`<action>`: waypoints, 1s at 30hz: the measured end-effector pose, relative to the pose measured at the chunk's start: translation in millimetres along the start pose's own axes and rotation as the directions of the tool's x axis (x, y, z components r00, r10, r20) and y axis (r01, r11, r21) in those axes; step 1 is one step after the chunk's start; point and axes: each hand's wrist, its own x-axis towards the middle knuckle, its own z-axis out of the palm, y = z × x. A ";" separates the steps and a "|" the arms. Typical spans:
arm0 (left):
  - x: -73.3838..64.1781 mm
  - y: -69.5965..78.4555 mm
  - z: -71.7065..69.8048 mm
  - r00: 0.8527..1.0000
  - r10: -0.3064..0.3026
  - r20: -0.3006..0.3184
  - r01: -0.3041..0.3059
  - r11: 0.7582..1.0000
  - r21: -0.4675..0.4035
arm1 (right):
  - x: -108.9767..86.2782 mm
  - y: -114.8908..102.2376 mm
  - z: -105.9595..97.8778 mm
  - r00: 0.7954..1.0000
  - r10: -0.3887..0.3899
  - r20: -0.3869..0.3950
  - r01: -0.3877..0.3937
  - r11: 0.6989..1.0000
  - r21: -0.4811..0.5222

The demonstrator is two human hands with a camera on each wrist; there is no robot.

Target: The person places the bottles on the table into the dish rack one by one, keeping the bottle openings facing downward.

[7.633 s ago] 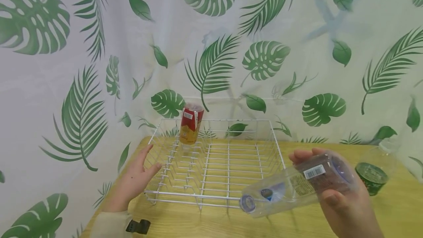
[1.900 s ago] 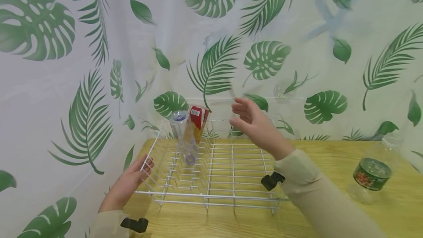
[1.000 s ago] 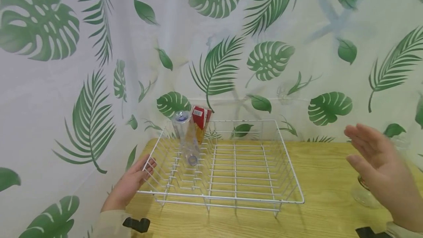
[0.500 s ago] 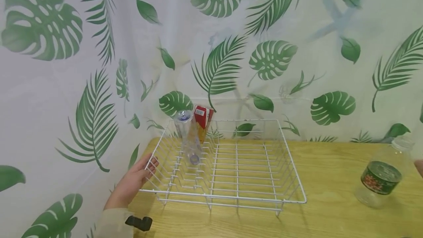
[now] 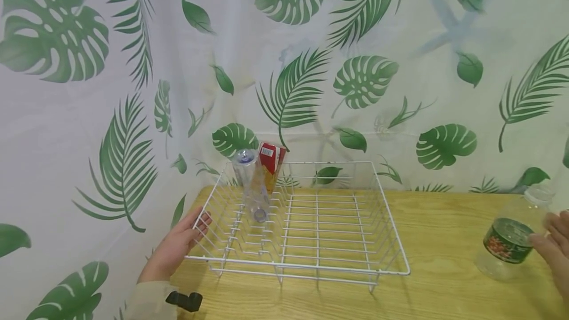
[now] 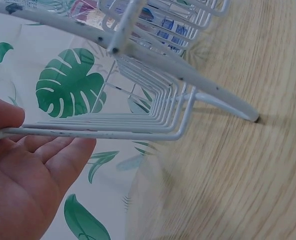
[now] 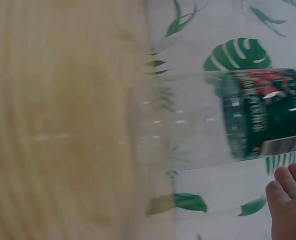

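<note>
So my right hand (image 5: 555,248) is spread wide beside a tall, clear plastic bottle with a green-and-red wrap label (image 5: 508,246), and it's got hold of nothing. Can't tell if the thumb actually touches. The bottle stands upright on the pale wood-grain table (image 5: 444,241), off the right edge of the white wire dish rack (image 5: 342,268), out past its near-right corner. Left hand (image 5: 175,246) has the rack's left rim between thumb and fingers.

Handling-wise: looks empty, so I'd expect it light, thin-walled and a bit slick. Won't shatter, but bare plastic would probably dent under a hard squeeze and it'd tip from a nudge. I'd wrap around the label, gently, for better grip than near the neck.
</note>
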 end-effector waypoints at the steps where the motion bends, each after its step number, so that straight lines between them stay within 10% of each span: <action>1: -0.3 -0.2 -0.3 1.000 -0.006 0.000 0.006 1.000 0.001 | -1.4 3.0 0.9 0.999 -0.001 0.036 0.000 1.000 0.006; 7: -1.7 0.0 0.0 1.000 -0.029 -0.005 0.029 1.000 0.006 | 2.5 21.5 3.9 0.965 -0.020 0.263 0.033 0.999 -0.043; 14: -0.2 0.9 0.3 1.000 -0.006 0.000 0.006 1.000 0.011 | 6.6 38.9 2.7 0.940 -0.044 0.337 0.037 0.999 0.027; 25: -1.4 -1.5 -1.9 1.000 -0.009 0.009 0.009 1.000 0.012 | 9.3 52.8 7.9 0.816 0.146 0.559 -0.070 0.985 -0.156; 30: 0.0 -0.6 -1.8 1.000 0.006 0.017 -0.006 1.000 0.016 | 10.5 55.1 8.6 0.822 0.150 0.549 -0.032 0.975 -0.218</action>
